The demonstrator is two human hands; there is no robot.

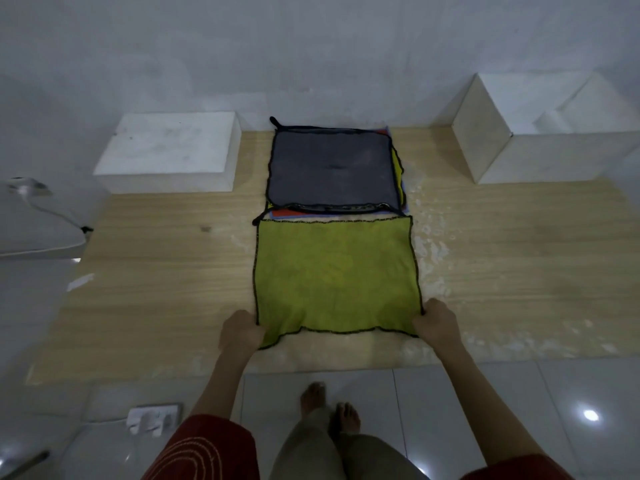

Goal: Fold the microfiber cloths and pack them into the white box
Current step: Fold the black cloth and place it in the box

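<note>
Your green cloth (334, 275) lies flat near the front edge of the pale wood worktop (156, 289), with its sides square to that edge. It looks nearly square, so no long axis shows. Your left hand (242, 332) and right hand (438, 323) pinch its near corners, fingers curled on the fabric. Just behind it lies a cloth stack (330, 168), grey on top. An open white box (540, 133) stands at the far right corner, its contents unclear. A white block (169, 150) sits far left.
</note>
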